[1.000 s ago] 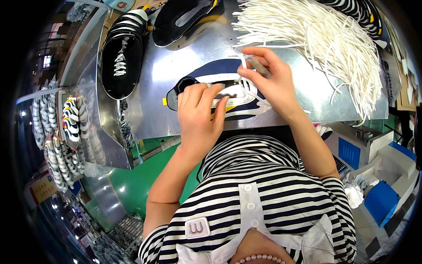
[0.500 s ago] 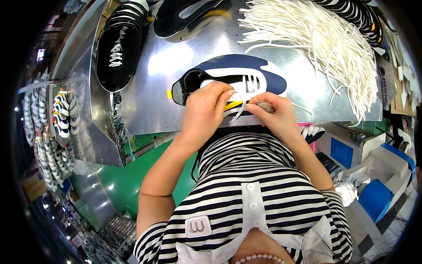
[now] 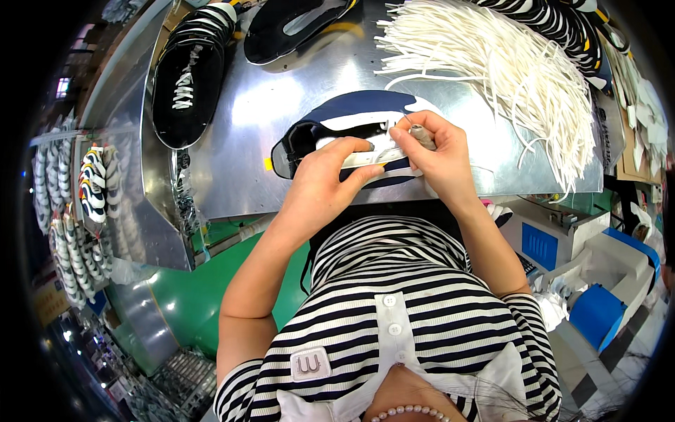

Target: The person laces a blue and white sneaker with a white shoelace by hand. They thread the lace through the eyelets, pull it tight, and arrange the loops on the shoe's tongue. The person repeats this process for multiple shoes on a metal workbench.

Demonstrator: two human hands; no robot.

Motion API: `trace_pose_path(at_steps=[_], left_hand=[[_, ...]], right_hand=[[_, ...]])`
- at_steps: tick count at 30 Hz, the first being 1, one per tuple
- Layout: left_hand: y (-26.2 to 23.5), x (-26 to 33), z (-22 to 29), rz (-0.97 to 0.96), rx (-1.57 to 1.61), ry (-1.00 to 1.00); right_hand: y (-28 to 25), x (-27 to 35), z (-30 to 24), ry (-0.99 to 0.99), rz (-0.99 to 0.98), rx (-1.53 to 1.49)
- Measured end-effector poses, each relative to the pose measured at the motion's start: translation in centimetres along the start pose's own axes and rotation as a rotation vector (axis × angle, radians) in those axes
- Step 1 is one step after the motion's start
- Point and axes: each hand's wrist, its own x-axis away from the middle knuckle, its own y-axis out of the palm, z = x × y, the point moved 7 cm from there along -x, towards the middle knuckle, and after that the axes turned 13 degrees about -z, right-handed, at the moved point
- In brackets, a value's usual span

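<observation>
**Both hands on navy shoe upper at near edge of steel bench**

Navy-and-white shoe upper (image 3: 351,123) lies flat on the steel bench (image 3: 281,91), close to the near edge, right in front of the person. Left hand (image 3: 327,186) rests on the upper's white lacing area, fingers (image 3: 362,172) curled and pressing down on it, thumb tucked along the near side. Right hand (image 3: 436,158) sits just beside the left, touching the upper's right part; its fingers pinch a white shoelace (image 3: 383,151) that runs across the lacing area between the two hands. A small grey piece shows between right thumb and forefinger, too small to tell what it is.

Around: big bundle of loose white shoelaces (image 3: 506,63) spread on the bench to the right, well apart from the hands. Black laced shoe upper (image 3: 190,74) on the far left of the bench, another black upper (image 3: 295,28) at the far edge, unlaced. Rows of finished striped uppers (image 3: 84,204) hang off to the left below bench level. Blue-and-white machine (image 3: 583,274) at lower right.
</observation>
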Motion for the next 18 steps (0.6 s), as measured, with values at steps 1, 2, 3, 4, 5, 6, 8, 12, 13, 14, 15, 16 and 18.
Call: trace_pose_path(at_steps=[1,2,3,4,5,6,8,12,13,14,15,16,18], left_hand=[[0.1,0.0,-0.1,0.025,-0.047,0.067],[0.0,-0.1,-0.1,0.030,-0.083,0.045],[0.2,-0.2,-0.4,0.032,-0.114,0.020],[0.4,-0.3,-0.6,0.033,-0.146,-0.003],[0.4,-0.3,-0.4,0.082,-0.182,0.027],[0.4,-0.2,-0.2,0.134,-0.220,0.056],[0.7,-0.1,0.0,0.210,-0.252,0.108],[0.7,-0.3,0.4,0.271,-0.273,0.150],[0.7,-0.4,0.6,0.280,-0.312,0.160],[0.8,-0.5,0.8,0.289,-0.352,0.171],[0.9,-0.5,0.8,0.279,-0.374,0.162],[1.0,-0.4,0.9,0.269,-0.397,0.153],[1.1,-0.4,1.0,0.255,-0.421,0.154]], right_hand=[[0.0,-0.3,0.3,-0.001,-0.002,0.016],[0.0,-0.5,0.4,-0.002,-0.003,0.032],[-0.1,-0.7,0.5,-0.004,-0.004,0.027],[-0.3,-0.8,0.7,-0.006,-0.003,0.021],[-0.4,-0.8,0.7,-0.008,-0.001,0.016],[-0.5,-0.7,0.6,-0.022,0.010,0.013],[-0.6,0.0,0.2,-0.052,0.033,0.008],[-0.3,2.2,0.8,0.115,-0.045,0.112],[-0.4,2.3,1.3,0.178,-0.062,0.116],[-0.4,2.5,1.8,0.240,-0.079,0.121],[-0.3,2.2,1.6,0.211,-0.048,0.133],[-0.1,1.9,1.4,0.197,-0.039,0.150],[0.0,1.2,0.9,0.170,-0.021,0.184]])
